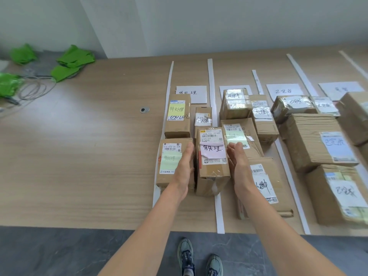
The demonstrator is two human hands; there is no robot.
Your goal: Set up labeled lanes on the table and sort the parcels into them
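Note:
A cardboard parcel with a pink note [212, 162] stands in the leftmost lane, near the table's front. My left hand [184, 166] lies flat along its left side and my right hand [239, 164] flat along its right side, fingers straight. Whether the palms touch the box is unclear. Beside it sits a parcel with a pale green note [172, 162], and behind it a taller box with a yellow note [177, 116]. White paper strips [211, 82] divide the lanes, each headed by a handwritten label sheet [192, 93].
The middle lane holds several boxes [235, 103] and a flat parcel [262, 184]. Lanes to the right carry larger boxes [314, 140]. Green bags [74, 60] and a coiled cable [33, 88] lie at the far left. A round metal grommet [144, 110] is set in the tabletop.

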